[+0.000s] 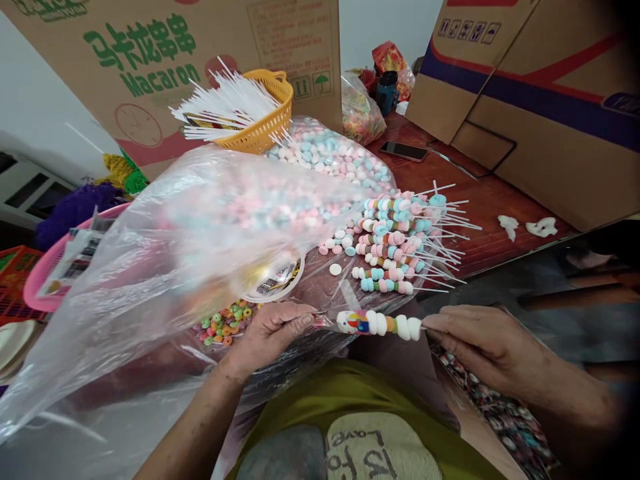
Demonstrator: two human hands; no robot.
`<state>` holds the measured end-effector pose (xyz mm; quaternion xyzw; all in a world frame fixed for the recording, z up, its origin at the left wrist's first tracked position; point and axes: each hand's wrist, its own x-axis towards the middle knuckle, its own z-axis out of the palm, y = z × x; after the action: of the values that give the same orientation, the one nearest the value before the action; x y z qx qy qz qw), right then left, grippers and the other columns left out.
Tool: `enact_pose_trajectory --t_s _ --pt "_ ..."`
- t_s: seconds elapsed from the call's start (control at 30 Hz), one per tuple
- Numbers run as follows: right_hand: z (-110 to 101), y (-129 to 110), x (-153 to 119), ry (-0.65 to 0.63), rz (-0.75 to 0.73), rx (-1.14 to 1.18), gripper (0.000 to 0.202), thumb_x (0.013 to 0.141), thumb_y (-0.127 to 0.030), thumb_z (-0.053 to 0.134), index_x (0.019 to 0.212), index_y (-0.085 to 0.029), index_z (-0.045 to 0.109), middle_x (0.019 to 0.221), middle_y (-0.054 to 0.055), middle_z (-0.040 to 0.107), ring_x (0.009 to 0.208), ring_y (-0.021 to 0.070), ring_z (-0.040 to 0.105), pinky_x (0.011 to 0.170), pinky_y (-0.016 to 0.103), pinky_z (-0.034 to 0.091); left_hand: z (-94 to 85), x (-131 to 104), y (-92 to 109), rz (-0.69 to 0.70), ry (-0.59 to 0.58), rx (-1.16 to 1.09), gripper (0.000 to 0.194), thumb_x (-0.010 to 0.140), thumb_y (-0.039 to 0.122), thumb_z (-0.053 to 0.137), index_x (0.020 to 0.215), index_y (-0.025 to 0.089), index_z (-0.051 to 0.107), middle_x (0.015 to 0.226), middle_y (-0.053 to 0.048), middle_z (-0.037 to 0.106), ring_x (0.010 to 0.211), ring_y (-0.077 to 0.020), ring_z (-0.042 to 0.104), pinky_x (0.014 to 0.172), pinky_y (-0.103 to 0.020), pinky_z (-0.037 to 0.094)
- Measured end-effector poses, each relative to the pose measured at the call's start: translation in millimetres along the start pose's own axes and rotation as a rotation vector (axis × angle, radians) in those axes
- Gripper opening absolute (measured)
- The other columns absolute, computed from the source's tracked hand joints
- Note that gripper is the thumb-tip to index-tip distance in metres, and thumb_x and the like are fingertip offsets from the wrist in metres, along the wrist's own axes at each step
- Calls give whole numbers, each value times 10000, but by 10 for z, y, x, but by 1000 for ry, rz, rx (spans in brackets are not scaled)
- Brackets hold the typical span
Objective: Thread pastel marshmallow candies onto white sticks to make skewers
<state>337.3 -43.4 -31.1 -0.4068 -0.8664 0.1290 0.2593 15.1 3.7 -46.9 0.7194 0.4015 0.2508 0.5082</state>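
A candy skewer [380,324] of white pieces with orange and green rings is held level between my two hands, in front of my body. A clear wrapper with a colourful print covers its left end. My left hand [273,328] is closed, pinching the tip of that wrapper between thumb and fingers. My right hand [483,343] pinches the stick at the skewer's other end. Just beyond lies a pile of finished candy skewers [387,250], their white sticks pointing right. Loose white, pink and blue candies [343,241] are beside them.
A large clear plastic bag [125,267] of pastel candies spreads over the left. Near my left hand are small coloured rings [227,323] and a round tub [280,283]. Behind stand a yellow basket [277,100] of white sticks, cardboard boxes [540,100] and a phone [404,151].
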Motion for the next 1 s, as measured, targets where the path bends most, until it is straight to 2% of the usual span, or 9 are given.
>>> enact_pose_trajectory --t_s 0.13,0.3,0.37,0.43,0.53,0.6,0.77,0.9,1.0 --pt "74 -18 88 -99 51 117 147 889 -182 444 916 -184 589 711 17 620 622 116 564 558 216 416 72 29 2 42 89 77 253 866 293 494 878 143 697 800 -61 675 704 -153 582 684 -250 447" --pt "76 101 108 -116 31 109 164 884 -176 446 934 -189 601 787 41 648 693 136 585 603 236 417 -63 52 128 -42 -58 244 456 741 377 648 1168 223 606 916 -40 681 818 -201 600 713 -246 448" --pt "42 121 135 -128 -34 104 176 885 -169 441 952 -186 603 781 44 642 693 136 572 602 240 402 -75 105 210 -103 -160 254 597 623 409 739 1176 239 595 870 -23 676 784 -209 598 668 -235 442" --pt "1 112 192 -162 -115 81 178 884 -167 442 947 -181 608 732 39 613 669 137 537 596 249 371 -12 187 261 -191 -335 174 496 585 398 762 1035 220 654 760 -1 649 700 -181 580 624 -223 431" --pt "-37 63 312 -212 -230 -17 192 858 -139 435 898 -183 617 673 32 566 652 151 468 614 286 312 181 313 266 -439 -597 -197 313 581 366 759 788 175 623 667 15 598 611 -140 548 579 -231 450" --pt "-13 14 401 -260 -288 -86 218 831 -105 422 862 -200 616 663 27 562 655 161 439 639 309 283 319 373 259 -583 -666 -398 322 549 348 777 696 168 553 611 30 556 538 -111 506 510 -221 446" --pt "186 -76 604 -369 -349 -80 196 829 -119 428 789 -194 606 659 22 573 657 160 440 681 321 285 500 443 326 -624 -650 -336 332 556 289 771 603 177 462 482 69 458 407 -70 418 398 -187 371" --pt "208 25 634 -222 -260 -12 193 889 -245 437 939 -162 604 798 68 589 758 176 471 722 327 319 407 413 325 -577 -557 -318 312 584 296 748 627 182 461 493 67 459 418 -74 424 404 -195 364" --pt "225 79 603 -139 -209 101 183 912 -199 408 928 -152 583 777 62 564 753 164 469 692 298 332 338 367 244 -571 -533 -269 319 582 313 749 666 182 470 525 67 477 442 -79 439 417 -194 366"
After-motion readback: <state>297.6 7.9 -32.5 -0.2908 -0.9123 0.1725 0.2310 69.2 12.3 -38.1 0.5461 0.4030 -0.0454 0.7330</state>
